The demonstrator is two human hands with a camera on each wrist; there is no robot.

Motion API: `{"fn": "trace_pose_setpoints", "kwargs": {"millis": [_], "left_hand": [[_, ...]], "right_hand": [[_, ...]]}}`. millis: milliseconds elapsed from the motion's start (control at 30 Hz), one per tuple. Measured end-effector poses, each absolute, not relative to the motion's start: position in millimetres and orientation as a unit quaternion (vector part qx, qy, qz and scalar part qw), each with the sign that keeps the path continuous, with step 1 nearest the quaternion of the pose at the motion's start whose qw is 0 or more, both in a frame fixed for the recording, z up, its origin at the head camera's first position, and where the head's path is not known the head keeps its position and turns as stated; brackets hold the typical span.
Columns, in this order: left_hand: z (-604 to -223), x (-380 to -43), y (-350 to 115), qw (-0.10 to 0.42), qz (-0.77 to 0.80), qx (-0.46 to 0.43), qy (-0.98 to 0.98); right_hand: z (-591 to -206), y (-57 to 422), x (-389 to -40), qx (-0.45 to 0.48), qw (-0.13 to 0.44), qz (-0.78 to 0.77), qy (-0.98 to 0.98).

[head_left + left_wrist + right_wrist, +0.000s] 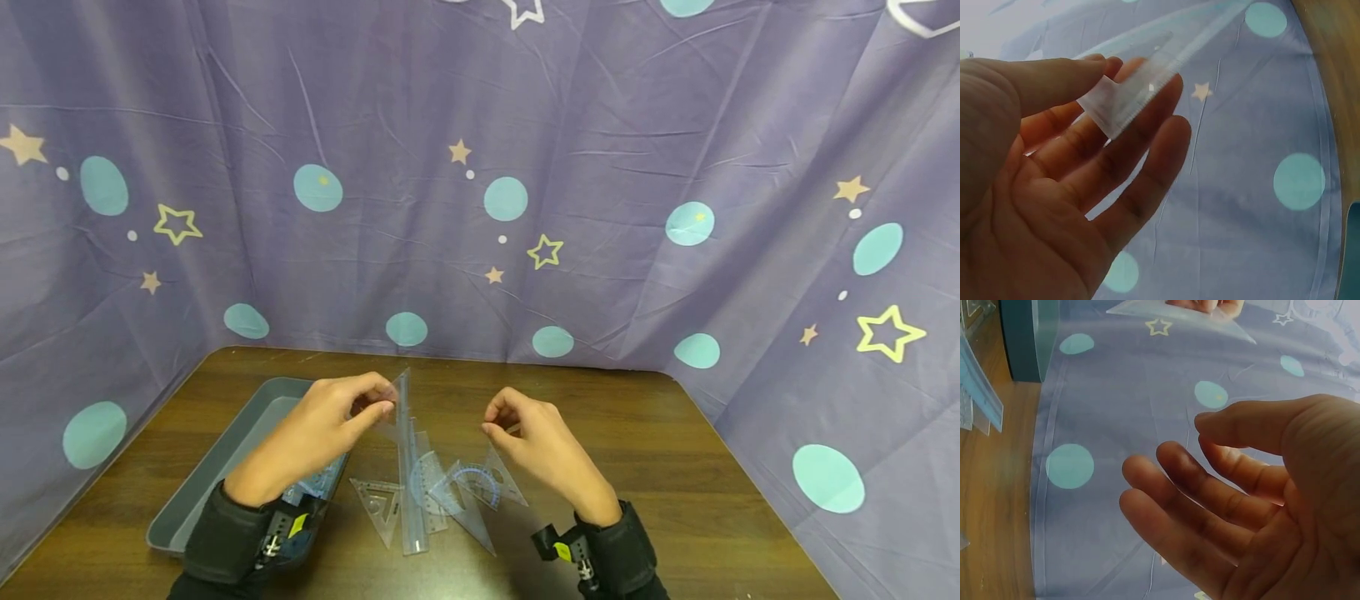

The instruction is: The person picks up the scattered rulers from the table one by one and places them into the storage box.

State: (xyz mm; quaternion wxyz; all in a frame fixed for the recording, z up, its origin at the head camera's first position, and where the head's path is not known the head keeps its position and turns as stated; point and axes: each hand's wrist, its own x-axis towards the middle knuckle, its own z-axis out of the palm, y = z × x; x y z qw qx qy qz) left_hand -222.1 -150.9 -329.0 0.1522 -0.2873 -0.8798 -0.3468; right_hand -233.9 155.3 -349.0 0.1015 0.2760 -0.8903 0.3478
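My left hand (pixel 330 425) is raised over the table near the tray's right side. It pinches a clear set square (pixel 1147 87) between thumb and fingers, and graduation marks run along its edge. In the right wrist view the same set square (pixel 1179 314) shows at the top. My right hand (pixel 536 433) hovers to the right, its thumb and index tips close together and nothing between them. Between the hands are a long clear ruler (pixel 414 517), a shorter ruler (pixel 435 500), a protractor (pixel 491 492) and more set squares, one small triangle (pixel 381 508) at the left.
A grey tray (pixel 183 492) stands at the left of the wooden table (pixel 637 467), with bluish clear pieces (pixel 326 479) inside, partly hidden by my left forearm. A purple patterned curtain (pixel 420 242) hangs behind the table and along both sides.
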Motion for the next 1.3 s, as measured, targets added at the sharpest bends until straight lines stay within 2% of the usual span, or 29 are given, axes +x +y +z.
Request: {"fn": "trace_pose_setpoints", "kwargs": {"millis": [433, 967, 1300], "left_hand": [[-325, -224, -184, 0.138, -0.292, -0.208, -0.923], [-341, -237, -222, -0.031, -0.219, -0.121, -0.968], [-342, -239, -226, -0.048, -0.219, -0.110, -0.968]], "right_hand": [[-351, 164, -241, 0.233, 0.097, 0.318, -0.914], [-357, 167, -245, 0.238, 0.084, 0.314, -0.915], [-360, 167, -246, 0.232, 0.085, 0.305, -0.920]]}}
